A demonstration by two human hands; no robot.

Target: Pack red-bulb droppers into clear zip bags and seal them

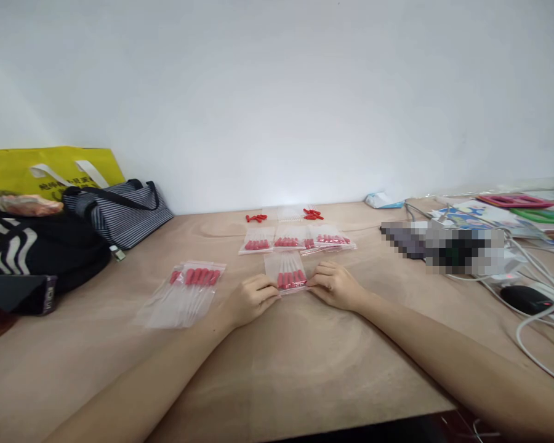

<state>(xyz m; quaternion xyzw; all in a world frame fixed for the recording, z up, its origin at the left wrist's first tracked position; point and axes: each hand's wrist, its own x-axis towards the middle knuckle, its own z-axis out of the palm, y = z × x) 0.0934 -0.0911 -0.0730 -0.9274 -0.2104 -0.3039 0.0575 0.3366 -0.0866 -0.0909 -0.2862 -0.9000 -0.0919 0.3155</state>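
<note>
A clear zip bag [286, 271] holding several white sticks with red tips lies on the wooden table, its near edge towards me. My left hand [252, 299] pinches the bag's near left corner between thumb and fingers. At the near right corner, my right hand [336, 285] grips the same edge. Just beyond lies a row of similar filled bags [286, 238], some overlapping at the right. A pile of filled bags [194, 292] fans out left of my left hand. Loose red pieces [257, 218] lie at the back left, and more red pieces [313, 214] at the back right.
Left on the wooden table [305, 369] are a striped bag [124, 212], a yellow bag [74, 166], a black bag [41, 252] and a dark box [21, 294]. To the right are a black mouse [526, 299], white cables [524, 335], a tissue pack [383, 200] and colourful sheets [471, 217].
</note>
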